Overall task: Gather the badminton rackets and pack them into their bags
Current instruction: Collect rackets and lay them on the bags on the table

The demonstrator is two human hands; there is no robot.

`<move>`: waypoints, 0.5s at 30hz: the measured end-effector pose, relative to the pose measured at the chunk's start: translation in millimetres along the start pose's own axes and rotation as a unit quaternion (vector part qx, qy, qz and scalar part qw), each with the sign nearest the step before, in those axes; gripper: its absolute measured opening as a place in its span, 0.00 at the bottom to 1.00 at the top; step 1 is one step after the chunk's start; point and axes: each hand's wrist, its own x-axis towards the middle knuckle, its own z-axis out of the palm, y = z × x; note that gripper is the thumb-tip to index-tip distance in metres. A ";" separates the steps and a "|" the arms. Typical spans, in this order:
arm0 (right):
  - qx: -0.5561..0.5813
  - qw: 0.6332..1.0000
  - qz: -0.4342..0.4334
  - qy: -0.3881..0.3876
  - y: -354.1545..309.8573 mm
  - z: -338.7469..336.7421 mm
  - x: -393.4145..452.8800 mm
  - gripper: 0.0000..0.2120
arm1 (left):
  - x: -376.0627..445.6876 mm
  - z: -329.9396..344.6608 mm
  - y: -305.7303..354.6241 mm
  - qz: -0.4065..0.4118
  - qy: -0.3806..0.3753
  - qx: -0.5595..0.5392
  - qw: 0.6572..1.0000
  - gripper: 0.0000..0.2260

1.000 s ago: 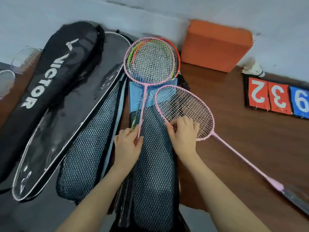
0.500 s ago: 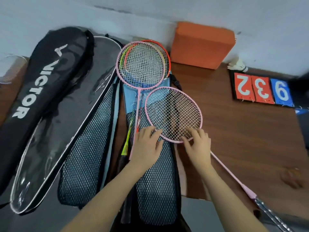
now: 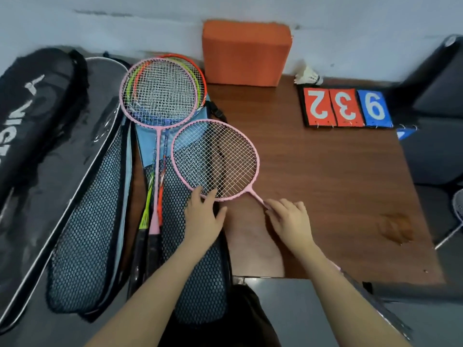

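A pink racket [image 3: 215,159] lies with its head over the blue mesh bag [image 3: 200,291] and the brown table. My left hand [image 3: 203,216] pinches the lower left rim of that head. My right hand [image 3: 288,217] grips the pink shaft just below the head; the rest of the shaft runs under my forearm. A stack of rackets [image 3: 160,92], pink on top of green and orange ones, lies on the open blue bag with handles toward me. A second mesh bag [image 3: 85,241], a clear-fronted black cover [image 3: 75,156] and a black Victor bag [image 3: 27,113] lie to the left.
An orange block [image 3: 246,52] stands against the wall. A shuttlecock [image 3: 307,76] and a flip scoreboard [image 3: 347,107] showing 2, 3, 9 sit at the back right of the brown table [image 3: 325,196]. Another racket head [image 3: 459,205] shows at the right edge by a dark seat.
The loose pink racket has swung from lying diagonally to the right toward the stack. My right hand slid from the head's rim down to the shaft, and my left hand left the stacked shafts for the rim.
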 end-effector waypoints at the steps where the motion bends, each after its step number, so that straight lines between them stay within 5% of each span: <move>1: 0.007 1.000 -0.026 0.008 -0.5 -2.6 -1.6 0.12 | -0.7 0.0 -0.6 -0.001 0.004 -0.024 1.000 0.23; 5: 0.040 0.996 -0.058 0.055 -10.9 -17.9 -9.0 0.13 | -2.8 -9.5 5.6 0.046 0.062 -0.087 0.993 0.21; 15: 0.191 0.975 0.054 0.103 -96.7 -43.4 10.2 0.12 | 20.7 -78.7 -8.0 0.167 0.172 -0.037 0.970 0.20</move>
